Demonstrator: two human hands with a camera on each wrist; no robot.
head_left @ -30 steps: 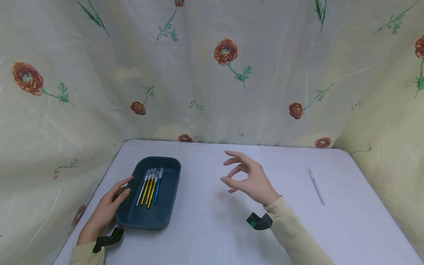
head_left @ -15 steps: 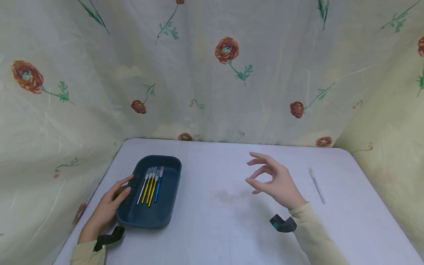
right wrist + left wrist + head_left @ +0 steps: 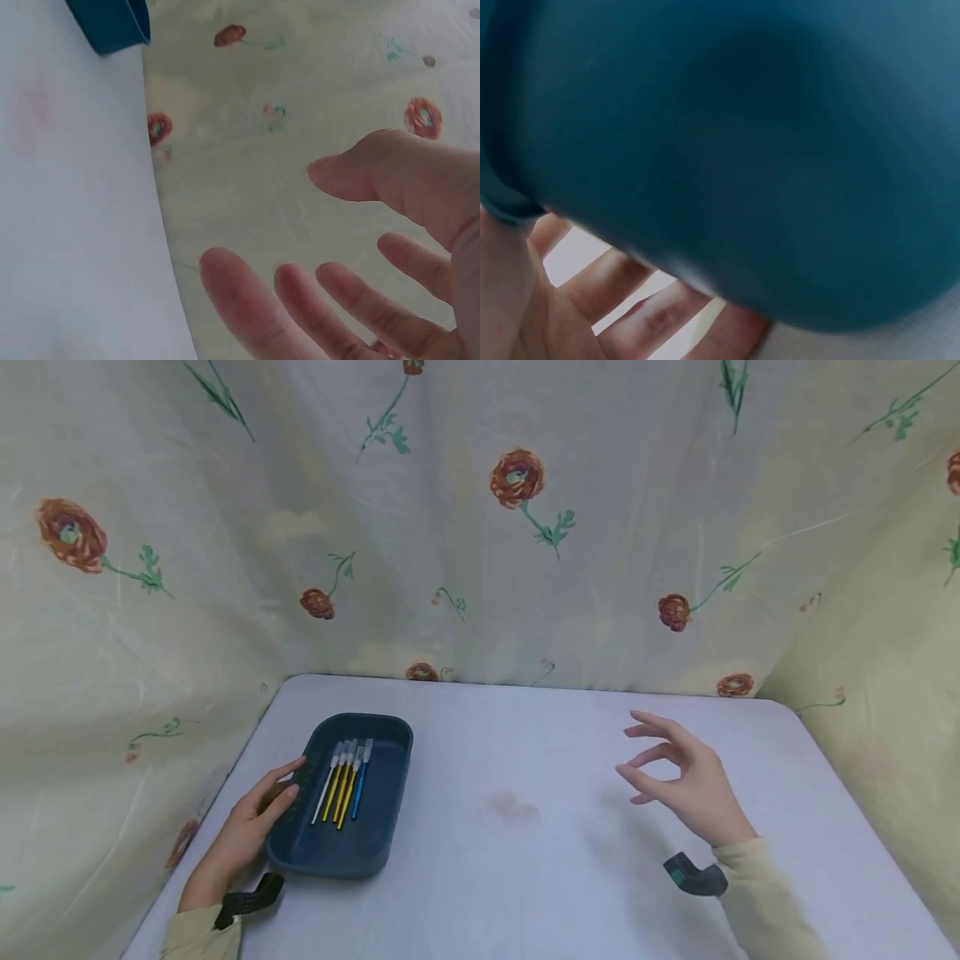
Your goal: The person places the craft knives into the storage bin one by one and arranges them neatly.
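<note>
In the head view, my left hand (image 3: 242, 833) grips the left side of a dark teal tray (image 3: 360, 867), thumb at the rim. The left wrist view shows its fingers (image 3: 656, 319) along the outer wall of the tray (image 3: 780, 172). Several slim pen-like sticks with clear caps lie side by side in the tray: a silver stick (image 3: 324, 793), yellow sticks (image 3: 346, 795) and a blue stick (image 3: 361, 789). My right hand (image 3: 693, 785) hovers over the table's right side, holding nothing. Thumb and fingers stand apart in the right wrist view. The lone silver stick seen earlier is hidden behind this hand.
A white table (image 3: 480, 877) carries the tray on its left half. A faint pinkish mark (image 3: 512, 806) shows near its middle. Behind and at both sides hangs a pale curtain (image 3: 420, 527) with printed flowers.
My right hand has moved steadily right, from the table's middle to where the lone silver stick lay in view. My left hand and the tray have stayed in place.
</note>
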